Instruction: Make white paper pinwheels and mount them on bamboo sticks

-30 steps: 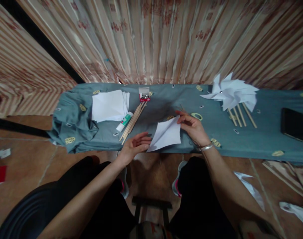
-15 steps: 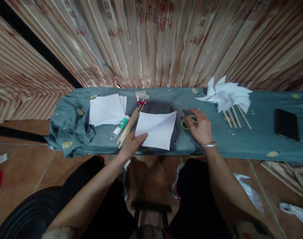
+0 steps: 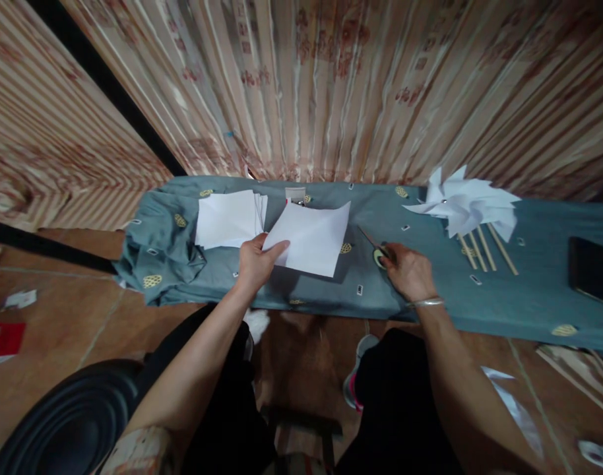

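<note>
Box [image 3: 295,192], metal pieces [image 3: 300,202] inside, partly behind held paper [image 3: 309,237]

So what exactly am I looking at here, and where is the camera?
There is no machine: these are a person's two bare hands. Every picture comes from one camera worn on their head, looking forward and down. The left hand holds a white sheet; the right hand holds scissors. On the green cloth lie a paper stack at left and white pinwheels with wooden sticks at right.
</note>
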Motion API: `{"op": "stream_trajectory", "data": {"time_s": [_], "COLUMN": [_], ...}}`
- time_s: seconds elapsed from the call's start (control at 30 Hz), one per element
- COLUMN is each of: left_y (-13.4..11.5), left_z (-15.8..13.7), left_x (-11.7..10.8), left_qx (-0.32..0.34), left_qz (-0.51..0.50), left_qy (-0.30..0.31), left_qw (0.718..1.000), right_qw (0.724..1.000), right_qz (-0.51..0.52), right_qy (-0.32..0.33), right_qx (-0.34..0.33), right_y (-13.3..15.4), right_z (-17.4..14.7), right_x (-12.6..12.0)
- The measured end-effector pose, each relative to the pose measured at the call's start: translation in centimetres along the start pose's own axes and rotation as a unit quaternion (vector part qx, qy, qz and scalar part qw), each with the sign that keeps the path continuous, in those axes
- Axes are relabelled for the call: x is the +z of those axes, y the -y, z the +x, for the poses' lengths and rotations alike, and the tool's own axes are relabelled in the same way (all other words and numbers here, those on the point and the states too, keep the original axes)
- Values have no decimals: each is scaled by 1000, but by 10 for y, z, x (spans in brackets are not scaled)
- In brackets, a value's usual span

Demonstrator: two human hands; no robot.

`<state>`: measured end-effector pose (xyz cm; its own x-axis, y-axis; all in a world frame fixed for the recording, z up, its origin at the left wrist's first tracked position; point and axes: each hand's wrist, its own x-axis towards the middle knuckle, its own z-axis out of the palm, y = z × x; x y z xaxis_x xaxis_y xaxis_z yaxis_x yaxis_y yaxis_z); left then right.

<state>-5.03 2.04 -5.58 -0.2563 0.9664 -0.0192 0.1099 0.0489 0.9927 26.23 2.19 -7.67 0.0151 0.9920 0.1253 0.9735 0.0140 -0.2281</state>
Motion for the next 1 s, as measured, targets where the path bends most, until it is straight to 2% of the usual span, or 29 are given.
{"op": "stream_trajectory", "data": {"time_s": [0.07, 0.13, 0.17, 0.23, 0.3, 0.4, 0.5, 0.6, 0.73, 0.93, 1.0], "left_y": [-1, -2, -3, -5, -7, -8, -8, -8, -13, -16, -15], "left_z": [3, 6, 7, 8, 7, 4, 1, 0, 4, 10, 11], "left_x": [-6, -11, -13, -17, -19, -17, -15, -15, -20, -27, -26], "left_qx": [2, 10, 17, 35, 51, 68, 83, 85, 64, 30, 19], "left_qz": [7, 25, 37, 63, 93, 131, 152, 148, 119, 26, -32], "left_qy": [-10, -28, -35, -47, -48, -30, -11, -13, -48, -89, -101], "left_qw": [1000, 999, 999, 996, 993, 989, 985, 985, 990, 995, 994], "right_qw": [995, 966, 937, 864, 801, 748, 734, 737, 726, 658, 662], "right_qz": [98, 252, 339, 493, 588, 642, 634, 614, 618, 689, 689], "right_qy": [-6, -9, -4, 21, 56, 139, 229, 267, 285, 285, 284], "right_qx": [24, 60, 78, 100, 99, 91, 85, 94, 93, 102, 87], "right_y": [0, 3, 5, 13, 25, 47, 65, 72, 68, 65, 67], "right_z": [0, -1, -1, -4, -8, -18, -26, -28, -29, -32, -33], "right_x": [0, 0, 0, -3, -7, -10, -5, 3, 4, -10, -13]}}
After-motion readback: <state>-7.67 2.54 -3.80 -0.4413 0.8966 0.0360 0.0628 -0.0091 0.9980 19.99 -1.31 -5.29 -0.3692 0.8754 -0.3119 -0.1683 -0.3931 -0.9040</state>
